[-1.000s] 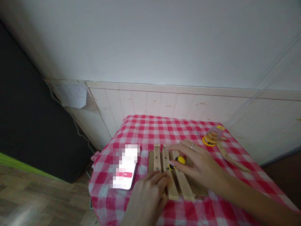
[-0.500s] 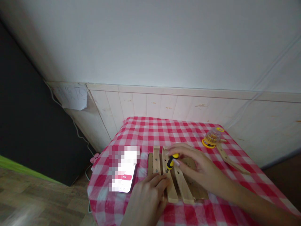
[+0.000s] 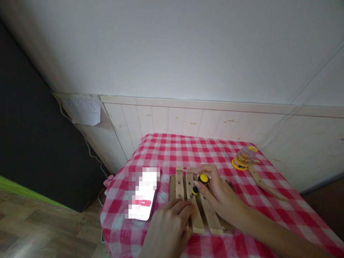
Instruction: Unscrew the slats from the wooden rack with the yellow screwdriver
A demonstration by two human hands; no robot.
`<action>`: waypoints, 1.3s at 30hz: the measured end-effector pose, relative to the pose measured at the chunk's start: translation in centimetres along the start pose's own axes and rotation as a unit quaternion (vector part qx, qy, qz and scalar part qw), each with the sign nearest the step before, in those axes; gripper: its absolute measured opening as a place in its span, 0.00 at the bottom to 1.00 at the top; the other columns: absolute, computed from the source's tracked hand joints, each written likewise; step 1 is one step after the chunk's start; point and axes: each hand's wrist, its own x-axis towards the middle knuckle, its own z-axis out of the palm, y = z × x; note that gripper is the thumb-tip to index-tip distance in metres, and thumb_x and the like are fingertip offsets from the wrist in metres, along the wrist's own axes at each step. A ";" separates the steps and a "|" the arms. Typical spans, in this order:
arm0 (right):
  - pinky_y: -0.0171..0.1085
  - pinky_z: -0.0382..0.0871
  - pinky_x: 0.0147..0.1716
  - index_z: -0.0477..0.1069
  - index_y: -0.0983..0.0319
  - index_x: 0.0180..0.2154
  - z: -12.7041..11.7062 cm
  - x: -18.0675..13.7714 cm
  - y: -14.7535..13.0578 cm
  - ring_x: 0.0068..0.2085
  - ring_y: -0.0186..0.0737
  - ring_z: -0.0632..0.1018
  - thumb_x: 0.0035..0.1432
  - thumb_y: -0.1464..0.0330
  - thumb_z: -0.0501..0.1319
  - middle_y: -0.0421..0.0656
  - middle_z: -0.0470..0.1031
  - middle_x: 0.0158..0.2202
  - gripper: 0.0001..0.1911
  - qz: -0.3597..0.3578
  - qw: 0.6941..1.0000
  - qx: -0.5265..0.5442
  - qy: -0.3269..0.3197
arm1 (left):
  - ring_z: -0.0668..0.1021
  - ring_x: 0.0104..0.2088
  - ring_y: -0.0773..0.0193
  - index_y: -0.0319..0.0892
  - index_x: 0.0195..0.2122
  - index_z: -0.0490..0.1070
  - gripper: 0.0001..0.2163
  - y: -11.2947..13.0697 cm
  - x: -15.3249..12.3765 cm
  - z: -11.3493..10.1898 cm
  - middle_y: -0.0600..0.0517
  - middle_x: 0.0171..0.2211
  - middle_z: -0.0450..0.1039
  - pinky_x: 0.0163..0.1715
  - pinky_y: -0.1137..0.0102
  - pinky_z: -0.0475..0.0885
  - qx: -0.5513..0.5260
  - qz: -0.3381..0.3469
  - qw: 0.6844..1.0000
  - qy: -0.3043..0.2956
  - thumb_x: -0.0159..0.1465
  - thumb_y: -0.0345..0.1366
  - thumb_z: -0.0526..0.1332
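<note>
My right hand (image 3: 215,188) is closed around a yellow and black screwdriver (image 3: 203,179). The tool leans over a wooden slat (image 3: 198,218), its lower end close to a screw (image 3: 191,196) there. My left hand (image 3: 174,215) presses down on the near part of the slats, its fingers bent and lying together over the wood. A second slat (image 3: 179,184) with screws in it stands to the left, and another slat (image 3: 215,222) runs to the right. These slats lie across a flat wooden base (image 3: 172,182), partly hidden by my hands.
Left of the wood lies a lit phone (image 3: 146,204), partly pixelated. At the back right stands a clear case with yellow ends (image 3: 244,157), beside a loose bent wooden piece (image 3: 264,186). A checkered cloth (image 3: 172,150) covers the table, which meets a panelled wall (image 3: 180,120).
My right hand has turned and tilted the screwdriver, so its yellow cap faces me more now. My left hand stays in place on the slats.
</note>
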 end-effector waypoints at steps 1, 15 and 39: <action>0.44 0.75 0.33 0.58 0.56 0.44 -0.2 0.0 0.0 0.34 0.44 0.80 0.68 0.67 0.52 0.46 0.77 0.37 0.04 0.007 1.000 -0.001 -0.007 | 0.77 0.55 0.54 0.43 0.52 0.75 0.27 0.0 0.0 -0.1 0.50 0.54 0.77 0.55 0.61 0.73 0.001 -0.002 1.000 -0.004 0.52 0.15 0.57; 0.47 0.75 0.40 0.72 0.60 0.54 -2.7 0.5 -1.0 0.41 0.47 0.78 0.64 0.73 0.51 0.48 0.77 0.40 0.20 -0.114 0.975 -0.187 -0.048 | 0.78 0.52 0.56 0.44 0.50 0.76 0.25 0.1 -0.1 -0.2 0.50 0.53 0.77 0.53 0.64 0.74 0.002 0.006 1.000 0.009 0.53 0.16 0.58; 0.39 0.73 0.34 0.66 0.58 0.36 -1.5 0.8 -1.6 0.37 0.42 0.79 0.63 0.69 0.56 0.44 0.78 0.35 0.02 -0.031 0.996 -0.054 -0.061 | 0.78 0.52 0.56 0.44 0.48 0.76 0.25 0.3 -0.1 -0.4 0.50 0.52 0.78 0.54 0.63 0.74 -0.007 0.003 1.000 -0.002 0.53 0.16 0.57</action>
